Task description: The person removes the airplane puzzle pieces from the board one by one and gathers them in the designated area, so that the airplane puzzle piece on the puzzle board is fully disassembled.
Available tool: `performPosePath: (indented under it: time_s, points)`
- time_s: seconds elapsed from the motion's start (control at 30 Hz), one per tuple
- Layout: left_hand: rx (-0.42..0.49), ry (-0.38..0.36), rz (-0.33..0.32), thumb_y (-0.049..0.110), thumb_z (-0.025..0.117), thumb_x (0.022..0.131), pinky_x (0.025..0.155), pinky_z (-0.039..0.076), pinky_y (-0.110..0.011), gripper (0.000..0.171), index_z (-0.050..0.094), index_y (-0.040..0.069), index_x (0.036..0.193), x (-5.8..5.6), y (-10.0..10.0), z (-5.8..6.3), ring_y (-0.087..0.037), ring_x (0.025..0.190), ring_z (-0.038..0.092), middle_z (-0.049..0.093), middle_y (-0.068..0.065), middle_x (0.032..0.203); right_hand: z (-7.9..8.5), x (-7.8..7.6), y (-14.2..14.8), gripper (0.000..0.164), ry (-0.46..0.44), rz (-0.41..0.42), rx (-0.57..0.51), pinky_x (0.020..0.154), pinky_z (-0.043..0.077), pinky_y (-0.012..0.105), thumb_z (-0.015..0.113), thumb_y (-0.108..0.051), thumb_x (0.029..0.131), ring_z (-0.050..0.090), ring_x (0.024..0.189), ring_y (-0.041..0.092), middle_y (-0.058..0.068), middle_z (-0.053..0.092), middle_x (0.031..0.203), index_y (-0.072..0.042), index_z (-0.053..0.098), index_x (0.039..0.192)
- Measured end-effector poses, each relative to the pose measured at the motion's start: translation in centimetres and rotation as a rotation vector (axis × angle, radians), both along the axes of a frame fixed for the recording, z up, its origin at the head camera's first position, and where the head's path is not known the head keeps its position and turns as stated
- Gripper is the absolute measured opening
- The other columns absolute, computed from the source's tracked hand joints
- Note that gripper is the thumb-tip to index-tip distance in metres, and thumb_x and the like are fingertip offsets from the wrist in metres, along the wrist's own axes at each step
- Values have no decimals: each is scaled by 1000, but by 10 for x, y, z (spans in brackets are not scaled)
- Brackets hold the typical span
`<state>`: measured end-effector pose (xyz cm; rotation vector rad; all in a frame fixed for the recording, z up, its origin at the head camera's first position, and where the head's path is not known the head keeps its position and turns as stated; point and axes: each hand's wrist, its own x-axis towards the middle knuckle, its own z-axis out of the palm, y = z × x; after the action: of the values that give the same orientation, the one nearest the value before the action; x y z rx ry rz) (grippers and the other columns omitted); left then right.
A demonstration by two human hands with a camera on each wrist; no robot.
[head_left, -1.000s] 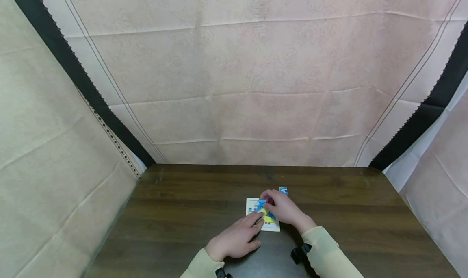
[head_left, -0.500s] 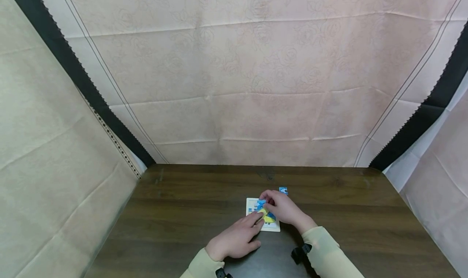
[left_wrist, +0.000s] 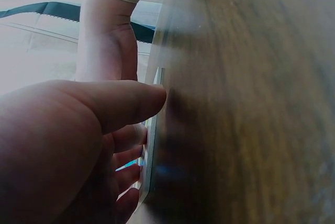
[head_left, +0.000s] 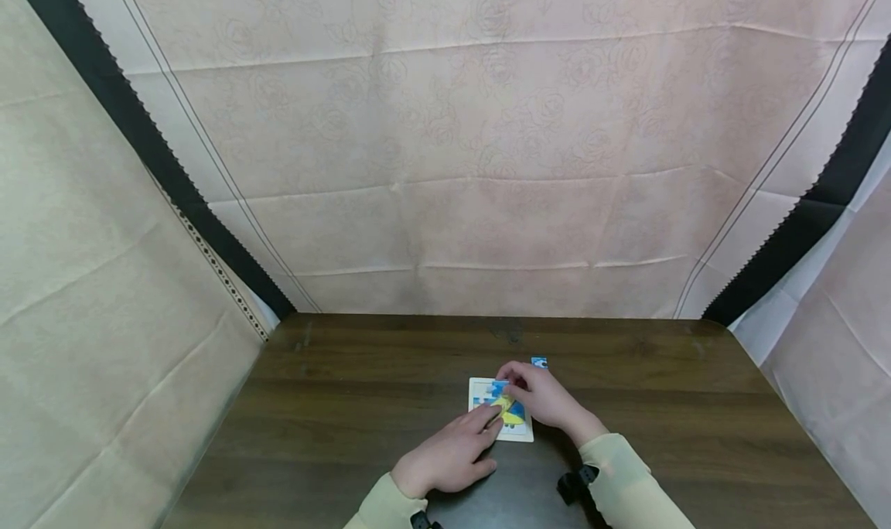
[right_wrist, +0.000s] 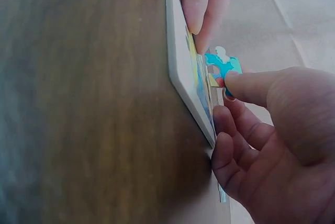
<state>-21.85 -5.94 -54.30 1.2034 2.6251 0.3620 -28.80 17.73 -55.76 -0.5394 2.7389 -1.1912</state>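
A small jigsaw board [head_left: 517, 437] with a white border and a blue and yellow picture lies on the table. My left hand [head_left: 451, 453] rests its outstretched fingertips on the board's left part, thumb apart from the others. Over the board's upper side, my right hand [head_left: 541, 399] pinches a blue jigsaw piece [right_wrist: 226, 66] between thumb and fingers. In the right wrist view that piece stands tilted up from the board face, its knob and a red and yellow corner showing. The right hand's lower fingers [right_wrist: 222, 150] are at the board's edge.
Another blue jigsaw piece [head_left: 539, 362] lies on the table just beyond the right hand. The dark wooden table [head_left: 348, 390] is bounded by pale fabric walls [head_left: 473, 165] at the back and sides.
My right hand has shifted very slightly to the right with the piece still pinched. The left hand stays put on the board.
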Motion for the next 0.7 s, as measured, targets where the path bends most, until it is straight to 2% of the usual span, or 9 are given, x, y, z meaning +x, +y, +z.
performPosePath:
  time_s: [0.3, 0.5, 0.7]
  points:
    - [-6, -18, 19, 36, 61, 110, 126, 31, -41, 64, 42, 9, 165, -1, 0, -3, -22, 161, 25, 28, -5, 175, 3, 2, 7, 14, 4, -25, -34, 85, 53, 39, 70, -13, 105, 59, 90, 17, -6, 65, 98, -22, 72, 115]
    - [-5, -25, 25, 37, 62, 109, 126, 32, -42, 64, 43, 10, 165, 1, 1, -3, -22, 161, 25, 27, -4, 175, 2, 4, 19, 9, -11, -85, -49, 85, 53, 39, 69, -18, 106, 60, 91, 16, -7, 67, 99, -21, 72, 115]
    - [-2, 1, 11, 36, 61, 110, 126, 31, -41, 64, 42, 9, 165, 1, 1, -4, -23, 161, 25, 27, -5, 175, 1, 4, 37, 10, -52, -149, -76, 85, 52, 38, 68, -25, 108, 60, 93, 18, -5, 69, 103, -21, 73, 116]
